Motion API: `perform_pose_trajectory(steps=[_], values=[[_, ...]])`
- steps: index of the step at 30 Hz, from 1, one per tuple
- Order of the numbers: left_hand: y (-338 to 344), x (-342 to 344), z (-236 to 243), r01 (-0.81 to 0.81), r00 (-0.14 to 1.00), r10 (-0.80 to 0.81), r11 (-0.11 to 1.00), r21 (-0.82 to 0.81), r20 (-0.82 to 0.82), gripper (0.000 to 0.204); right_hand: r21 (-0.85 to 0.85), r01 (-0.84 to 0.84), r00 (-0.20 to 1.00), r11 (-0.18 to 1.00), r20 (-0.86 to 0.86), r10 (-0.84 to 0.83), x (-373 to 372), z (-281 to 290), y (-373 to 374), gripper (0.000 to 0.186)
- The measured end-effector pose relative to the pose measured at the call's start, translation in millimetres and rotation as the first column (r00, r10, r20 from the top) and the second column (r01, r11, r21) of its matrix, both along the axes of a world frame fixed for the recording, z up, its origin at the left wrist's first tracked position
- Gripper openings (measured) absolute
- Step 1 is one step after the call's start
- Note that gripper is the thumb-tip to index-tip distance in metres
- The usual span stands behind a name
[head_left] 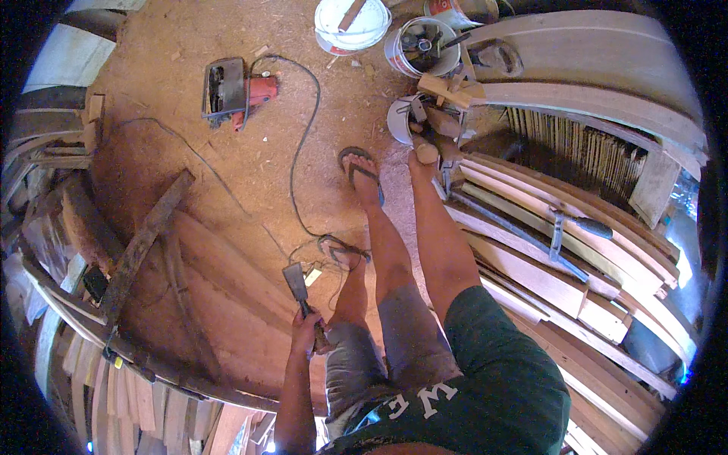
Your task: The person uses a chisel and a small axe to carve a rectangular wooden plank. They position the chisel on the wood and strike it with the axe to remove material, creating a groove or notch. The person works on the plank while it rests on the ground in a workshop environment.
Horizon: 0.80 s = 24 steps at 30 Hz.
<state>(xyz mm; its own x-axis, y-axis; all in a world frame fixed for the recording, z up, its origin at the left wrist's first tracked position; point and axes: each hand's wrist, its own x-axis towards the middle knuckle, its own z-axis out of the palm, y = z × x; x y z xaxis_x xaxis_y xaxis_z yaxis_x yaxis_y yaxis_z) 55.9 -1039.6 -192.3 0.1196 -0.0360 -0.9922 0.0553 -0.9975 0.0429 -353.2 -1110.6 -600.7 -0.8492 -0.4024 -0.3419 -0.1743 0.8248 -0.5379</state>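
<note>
Down low, our left hand [307,331] is closed tight around the handle of a wide chisel [296,284], blade pointing up and away. It looks hard, stiff and a bit heavy, so the handle is the safe place to hold. Our right hand [425,152] reaches far out and wraps a round wooden piece [427,153] by the cluttered bucket [402,117]. Sawdust covers the floor [227,197], and long planks [546,258] lie stacked beside us.

Two hands: left hand [306,332], right hand [425,154]. One chisel [296,285], one red power saw [231,89], two buckets [351,23] [419,45], two sandals [362,171] [341,249].
</note>
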Motion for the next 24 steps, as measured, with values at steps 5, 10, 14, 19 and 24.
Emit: perform_pose_trajectory(steps=[5, 10, 14, 19, 24], values=[[6, -2, -4, 0.017, 1.000, -0.018, 0.995, 0.102, 0.012, 0.011, -0.019, 0.064, 0.997, 0.998, -0.052, -0.065, 9, -3, -18, 0.057], [10, 0, -2, -0.007, 1.000, 0.009, 0.996, 0.092, -0.024, 0.011, -0.050, 0.072, 0.996, 0.996, 0.064, -0.069, -8, 0, -46, 0.055], [2, -5, -1, -0.028, 0.999, 0.031, 0.994, 0.102, -0.028, 0.010, -0.057, 0.087, 0.988, 0.995, 0.132, -0.079, -13, 7, -53, 0.053], [10, -4, 1, -0.041, 0.998, 0.042, 0.999, 0.013, -0.038, 0.010, -0.027, 0.162, 0.959, 0.986, 0.240, -0.151, -3, 31, -40, 0.050], [6, -5, 1, 0.005, 0.999, -0.003, 0.999, 0.037, -0.034, 0.009, 0.051, 0.339, 0.807, 0.939, 0.498, -0.318, -4, 55, -38, 0.048]])
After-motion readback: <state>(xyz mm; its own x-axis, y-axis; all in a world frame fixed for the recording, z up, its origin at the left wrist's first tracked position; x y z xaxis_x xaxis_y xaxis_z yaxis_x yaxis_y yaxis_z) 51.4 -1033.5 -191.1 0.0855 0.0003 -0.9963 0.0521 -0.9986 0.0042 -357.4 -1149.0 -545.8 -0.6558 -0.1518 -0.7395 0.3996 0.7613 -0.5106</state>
